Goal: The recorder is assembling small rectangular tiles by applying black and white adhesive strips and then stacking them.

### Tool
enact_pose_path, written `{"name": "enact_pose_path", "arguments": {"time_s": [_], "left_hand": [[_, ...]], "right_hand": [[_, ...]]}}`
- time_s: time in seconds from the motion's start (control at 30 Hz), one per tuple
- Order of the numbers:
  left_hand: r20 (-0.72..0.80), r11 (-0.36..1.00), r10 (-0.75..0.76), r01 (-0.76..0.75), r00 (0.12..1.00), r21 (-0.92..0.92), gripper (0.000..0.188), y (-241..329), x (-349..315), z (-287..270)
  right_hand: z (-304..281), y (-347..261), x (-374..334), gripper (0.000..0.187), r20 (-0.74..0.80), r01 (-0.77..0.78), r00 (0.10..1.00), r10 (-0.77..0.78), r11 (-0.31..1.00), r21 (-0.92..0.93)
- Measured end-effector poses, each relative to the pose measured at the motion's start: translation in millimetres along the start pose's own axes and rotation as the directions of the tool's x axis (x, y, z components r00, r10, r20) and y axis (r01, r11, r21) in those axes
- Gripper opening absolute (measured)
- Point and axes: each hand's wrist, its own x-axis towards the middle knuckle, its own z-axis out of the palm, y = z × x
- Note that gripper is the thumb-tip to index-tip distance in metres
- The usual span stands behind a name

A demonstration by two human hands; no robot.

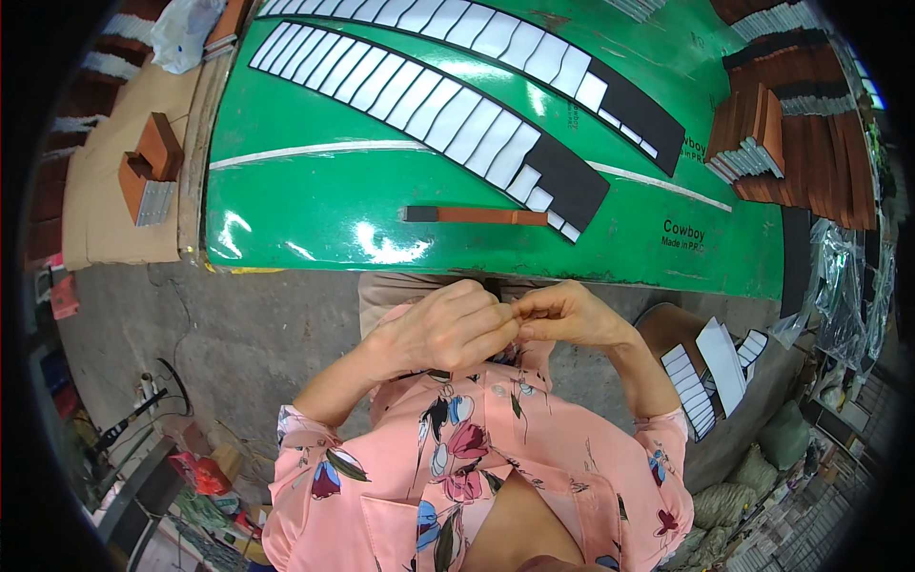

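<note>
My left hand point(440, 329) and my right hand point(576, 316) meet in front of my chest, just short of the table edge. Both have their fingers curled and pinched together at the fingertips. Whatever lies between them, if anything, is hidden or too small to name. On the green tabletop point(315, 205) beyond them lies a narrow brown strip point(486, 215) with a dark grey end. Its right end touches a long black strip point(572, 181) covered with a row of overlapping white pieces. A second black strip point(629, 114) with similar white pieces lies farther back.
Stacked brown strips point(810, 143) with pale ends fill the table's right side. Folded brown pieces point(152, 162) rest on cardboard point(100, 210) at left, near a white plastic bag point(185, 36). Right of my lap, more white pieces point(720, 367) lie on a brown stool-like surface point(667, 334).
</note>
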Motion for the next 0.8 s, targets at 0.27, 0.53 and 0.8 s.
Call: {"name": "enact_pose_path", "arguments": {"time_s": [0.27,0.53,0.8], "left_hand": [[-0.254,0.821,-0.517,0.391,0.817,-0.415,0.059,-22,-30,-23],[-0.385,0.765,-0.641,0.594,0.664,-0.248,0.067,-76,-62,16],[-0.323,0.723,-0.691,0.631,0.647,-0.282,0.048,-75,-59,15]], "right_hand": [[-10,-16,-5,0.025,-0.244,0.228,0.854,-0.46,0.752,-0.618],[-22,-17,29,0.024,-0.209,0.067,0.526,-0.824,0.285,-0.956],[-19,-19,35,0.028,-0.081,-0.027,0.514,-0.854,0.078,-0.997]]}}
